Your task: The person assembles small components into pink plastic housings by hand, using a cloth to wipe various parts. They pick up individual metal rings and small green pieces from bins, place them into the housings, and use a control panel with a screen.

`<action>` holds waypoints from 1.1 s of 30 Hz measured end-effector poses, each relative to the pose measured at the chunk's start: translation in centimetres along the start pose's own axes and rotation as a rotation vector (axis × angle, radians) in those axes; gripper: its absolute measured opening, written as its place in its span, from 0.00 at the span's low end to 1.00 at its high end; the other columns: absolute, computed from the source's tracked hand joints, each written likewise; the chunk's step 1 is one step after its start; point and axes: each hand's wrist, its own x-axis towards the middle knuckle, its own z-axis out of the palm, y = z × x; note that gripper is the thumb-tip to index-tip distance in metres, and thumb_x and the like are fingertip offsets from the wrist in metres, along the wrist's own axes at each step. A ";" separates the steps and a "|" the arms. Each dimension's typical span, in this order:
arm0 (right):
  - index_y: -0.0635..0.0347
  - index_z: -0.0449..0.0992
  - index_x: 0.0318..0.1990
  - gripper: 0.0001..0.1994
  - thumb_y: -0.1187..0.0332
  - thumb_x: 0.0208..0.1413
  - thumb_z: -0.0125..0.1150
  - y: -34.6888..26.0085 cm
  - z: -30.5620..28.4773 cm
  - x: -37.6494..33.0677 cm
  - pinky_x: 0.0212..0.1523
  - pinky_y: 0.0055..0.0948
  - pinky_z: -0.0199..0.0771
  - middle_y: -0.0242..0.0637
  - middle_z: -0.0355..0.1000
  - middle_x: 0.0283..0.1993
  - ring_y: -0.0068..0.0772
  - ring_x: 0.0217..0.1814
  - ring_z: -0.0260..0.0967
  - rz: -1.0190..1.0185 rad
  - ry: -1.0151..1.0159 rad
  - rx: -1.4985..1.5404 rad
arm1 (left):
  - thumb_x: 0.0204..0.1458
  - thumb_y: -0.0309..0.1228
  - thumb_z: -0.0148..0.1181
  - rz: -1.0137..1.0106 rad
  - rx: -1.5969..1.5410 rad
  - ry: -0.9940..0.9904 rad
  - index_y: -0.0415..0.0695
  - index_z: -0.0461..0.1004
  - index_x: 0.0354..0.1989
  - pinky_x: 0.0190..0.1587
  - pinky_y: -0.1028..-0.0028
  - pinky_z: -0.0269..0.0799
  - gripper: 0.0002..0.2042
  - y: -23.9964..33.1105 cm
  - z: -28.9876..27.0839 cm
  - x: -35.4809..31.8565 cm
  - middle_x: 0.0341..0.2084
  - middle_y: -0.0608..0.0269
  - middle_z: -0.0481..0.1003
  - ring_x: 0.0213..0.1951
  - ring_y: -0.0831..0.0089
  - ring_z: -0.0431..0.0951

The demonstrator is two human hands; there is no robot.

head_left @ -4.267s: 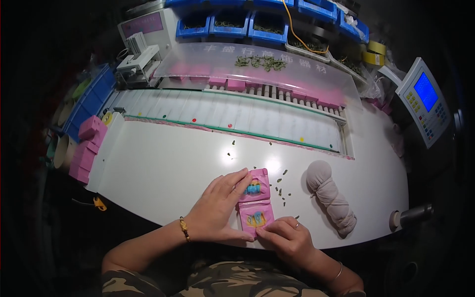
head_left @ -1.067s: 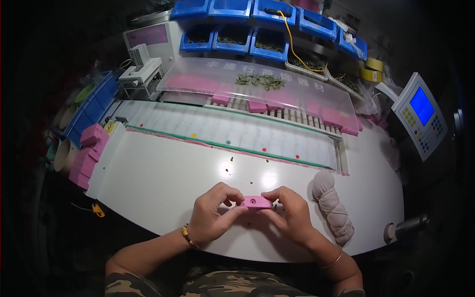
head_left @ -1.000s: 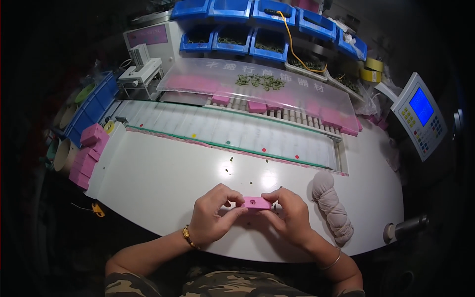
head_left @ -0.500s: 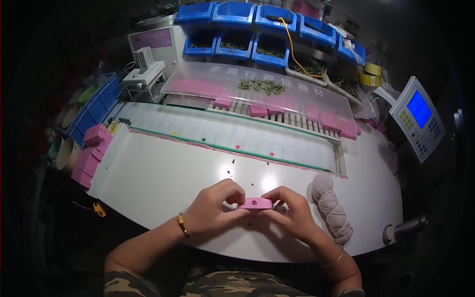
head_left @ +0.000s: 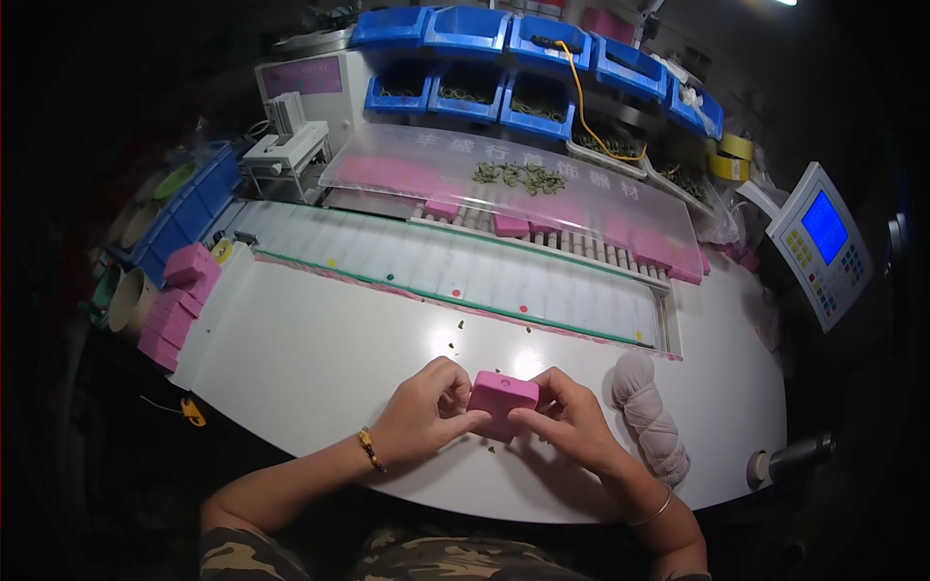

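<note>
Between my two hands is a pink block, tipped so that a broad smooth face shows, with a small hole along its upper edge. My left hand pinches its left side, thumb on the near face and fingers curled behind. On the opposite side my right hand grips it the same way, thumb across the lower right corner. The block is held just above the white table. Several tiny dark green bits lie around it, one small piece just below the block.
A wrapped, pale cloth bundle lies right of my right hand. Beyond runs a white conveyor with a green edge. More pink blocks are stacked at left. Blue bins stand behind; a control panel is at right.
The pink block has been tilted: its narrow side with the hole faced me before, and now its broad face shows. Both hands keep their hold, and the view has shifted slightly.
</note>
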 end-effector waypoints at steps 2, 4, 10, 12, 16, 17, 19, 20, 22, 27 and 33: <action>0.64 0.71 0.40 0.15 0.64 0.54 0.69 -0.5 0.0 0.3 0.32 0.23 0.73 0.39 0.76 0.34 0.21 0.35 0.72 0.278 0.025 0.237 | 0.47 0.28 0.71 0.107 0.027 0.092 0.41 0.67 0.34 0.41 0.76 0.74 0.15 0.4 0.9 0.0 0.40 0.59 0.67 0.36 0.76 0.73; 0.64 0.71 0.39 0.15 0.64 0.54 0.69 -0.5 0.6 1.1 0.32 0.23 0.72 0.38 0.76 0.35 0.20 0.35 0.72 0.198 0.081 0.336 | 0.42 0.34 0.73 0.256 0.125 0.196 0.40 0.66 0.36 0.42 0.70 0.73 0.21 0.9 1.5 0.3 0.44 0.53 0.64 0.44 0.63 0.71; 0.62 0.70 0.46 0.11 0.70 0.60 0.62 -2.3 1.0 2.0 0.30 0.15 0.67 0.34 0.74 0.39 0.17 0.35 0.72 0.057 0.119 0.368 | 0.37 0.34 0.70 0.226 0.153 0.293 0.41 0.64 0.37 0.51 0.62 0.66 0.22 0.4 0.6 3.3 0.41 0.52 0.65 0.48 0.54 0.67; 0.62 0.71 0.50 0.13 0.69 0.60 0.61 -2.3 0.2 1.5 0.38 0.19 0.70 0.35 0.75 0.45 0.20 0.43 0.73 0.073 0.059 0.396 | 0.37 0.35 0.70 0.225 0.267 0.364 0.44 0.66 0.36 0.51 0.63 0.66 0.21 -0.9 -1.1 5.0 0.38 0.54 0.66 0.46 0.55 0.67; 0.61 0.74 0.50 0.13 0.70 0.59 0.62 -2.5 -3.5 -0.2 0.41 0.20 0.70 0.33 0.74 0.47 0.20 0.45 0.72 -0.001 0.100 0.242 | 0.37 0.38 0.71 0.070 0.478 0.611 0.44 0.70 0.37 0.55 0.62 0.65 0.20 -4.3 -6.6 8.9 0.41 0.53 0.68 0.48 0.56 0.67; 0.61 0.74 0.49 0.12 0.71 0.58 0.62 -2.1 -4.6 -0.6 0.40 0.20 0.70 0.33 0.74 0.46 0.20 0.43 0.71 -0.028 0.149 0.206 | 0.38 0.39 0.71 0.034 0.551 0.650 0.44 0.71 0.37 0.56 0.63 0.64 0.21 -5.5 -8.2 9.6 0.42 0.53 0.68 0.49 0.56 0.67; 0.61 0.76 0.46 0.10 0.72 0.58 0.61 -2.0 -6.8 -1.4 0.39 0.20 0.70 0.32 0.73 0.44 0.20 0.40 0.70 0.248 0.284 0.331 | 0.39 0.42 0.71 0.006 0.667 0.688 0.44 0.71 0.38 0.56 0.63 0.64 0.21 -7.2 -9.9 10.3 0.43 0.54 0.67 0.49 0.55 0.67; 0.61 0.76 0.44 0.09 0.72 0.56 0.62 -0.5 -8.6 -1.8 0.38 0.20 0.70 0.33 0.73 0.43 0.21 0.40 0.70 0.180 0.340 0.247 | 0.39 0.42 0.71 0.022 0.661 0.679 0.44 0.71 0.38 0.56 0.63 0.64 0.21 -7.1 -9.8 10.9 0.43 0.54 0.67 0.49 0.55 0.67; 0.62 0.77 0.42 0.08 0.72 0.55 0.62 2.4 -11.8 -2.4 0.37 0.21 0.70 0.33 0.73 0.43 0.22 0.41 0.70 0.119 0.409 0.164 | 0.41 0.45 0.72 -0.041 0.710 0.656 0.44 0.71 0.39 0.55 0.63 0.64 0.23 -7.0 -9.6 12.0 0.44 0.54 0.67 0.50 0.55 0.67; 0.62 0.74 0.46 0.17 0.69 0.49 0.67 8.4 -17.3 -4.0 0.52 0.36 0.68 0.42 0.71 0.49 0.44 0.52 0.67 0.097 0.658 -0.622 | 0.43 0.49 0.71 -0.150 0.738 0.625 0.46 0.72 0.42 0.58 0.59 0.60 0.24 -6.1 -8.9 13.9 0.49 0.54 0.65 0.54 0.55 0.64; 0.58 0.65 0.63 0.28 0.58 0.57 0.60 16.8 -18.8 -3.8 0.70 0.44 0.47 0.48 0.56 0.69 0.50 0.73 0.48 0.360 0.692 -0.912 | 0.50 0.46 0.65 0.235 0.868 0.556 0.45 0.69 0.53 0.64 0.53 0.48 0.25 -5.2 -3.6 15.7 0.56 0.50 0.59 0.60 0.51 0.58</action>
